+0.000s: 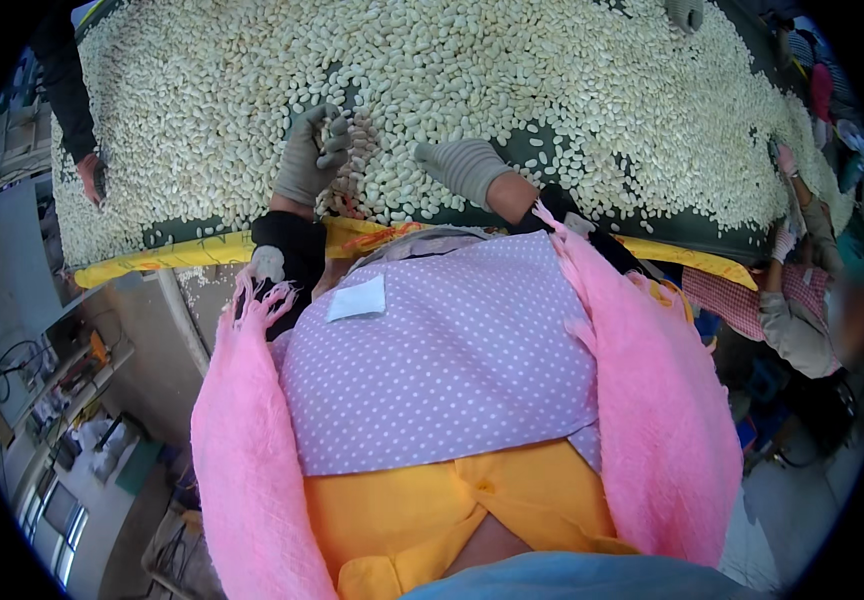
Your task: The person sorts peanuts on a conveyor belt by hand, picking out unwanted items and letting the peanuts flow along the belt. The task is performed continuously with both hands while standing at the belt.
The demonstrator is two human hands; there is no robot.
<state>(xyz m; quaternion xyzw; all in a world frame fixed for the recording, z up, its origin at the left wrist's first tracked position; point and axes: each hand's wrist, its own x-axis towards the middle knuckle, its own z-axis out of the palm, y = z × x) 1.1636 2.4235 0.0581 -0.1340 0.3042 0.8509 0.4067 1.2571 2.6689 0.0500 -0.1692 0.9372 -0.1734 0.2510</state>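
Note:
My left hand (312, 156), in a grey striped knit glove, is raised at the near part of a broad layer of white beans (432, 67). Its fingers are curled, and pale beans show between them and the thumb. To its right, my right hand (465, 166) wears a matching glove and lies back-up over the beans. Its fingers point left, and the fingertips and palm are largely hidden. A small pile of pinkish, shaded beans (362, 139) lies between the two hands. Dark green table surface (533, 146) shows through gaps around both hands.
Yellow sheeting with printed marks (169, 255) wraps the table's near edge, close against my body. At the left, another person's hand (90, 180) touches the beans. Co-workers' gloved hands (786, 160) are at the right, and another glove (685, 13) is at the far side.

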